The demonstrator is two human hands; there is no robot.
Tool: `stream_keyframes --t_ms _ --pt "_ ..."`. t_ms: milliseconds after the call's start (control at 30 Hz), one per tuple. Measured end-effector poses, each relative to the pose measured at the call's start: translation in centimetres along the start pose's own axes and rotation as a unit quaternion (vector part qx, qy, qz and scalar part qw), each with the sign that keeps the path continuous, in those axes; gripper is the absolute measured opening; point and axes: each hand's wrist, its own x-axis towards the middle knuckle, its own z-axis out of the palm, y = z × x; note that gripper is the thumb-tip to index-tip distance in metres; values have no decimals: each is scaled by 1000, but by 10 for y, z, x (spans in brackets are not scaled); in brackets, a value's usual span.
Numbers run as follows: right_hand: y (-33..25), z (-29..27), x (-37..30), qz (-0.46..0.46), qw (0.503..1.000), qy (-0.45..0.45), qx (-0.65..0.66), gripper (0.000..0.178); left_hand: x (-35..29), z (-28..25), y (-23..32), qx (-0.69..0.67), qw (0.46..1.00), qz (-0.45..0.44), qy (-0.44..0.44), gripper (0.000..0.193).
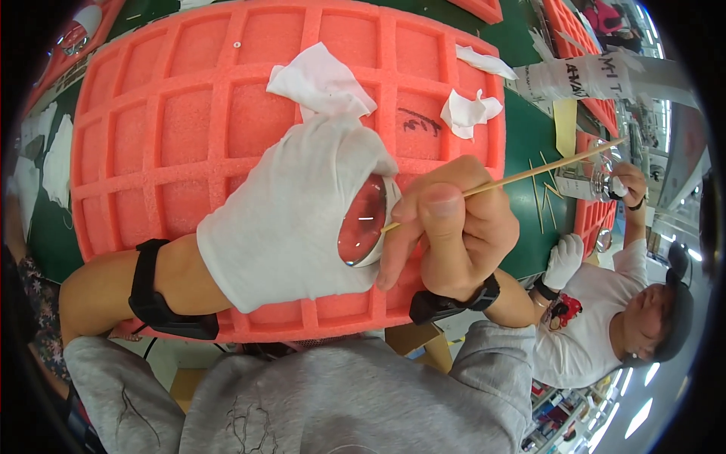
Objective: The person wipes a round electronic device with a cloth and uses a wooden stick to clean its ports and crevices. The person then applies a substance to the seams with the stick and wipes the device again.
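Note:
My left hand [299,216], in a white glove, is closed round the edge of a clear round glass lens [363,221], and the red foam shows through it. My right hand [454,231] is bare and pinches a thin wooden stick [544,168]. One end of the stick touches or nearly touches the lens near its right edge; the other end points up to the right. Both hands are above a red foam tray [193,113] divided into square pockets. The fingertips of my left hand are partly hidden behind the lens.
White crumpled cloths [321,79] and a torn white piece [469,113] lie on the tray. Several loose sticks [538,197] rest on the green table [522,155]. A wrapped pipe [597,78] reaches in from the right. Beside it, a co-worker [597,325] handles a clear object.

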Motion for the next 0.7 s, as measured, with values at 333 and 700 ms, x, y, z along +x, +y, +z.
stream_keyframes --t_ms 333,700 --pt "11 -4 10 -181 969 -82 -150 21 0 -5 -1 31 999 7 -12 66" --pt "-2 7 6 8 1000 -20 -20 22 -4 -5 -2 -11 1000 -8 7 68"
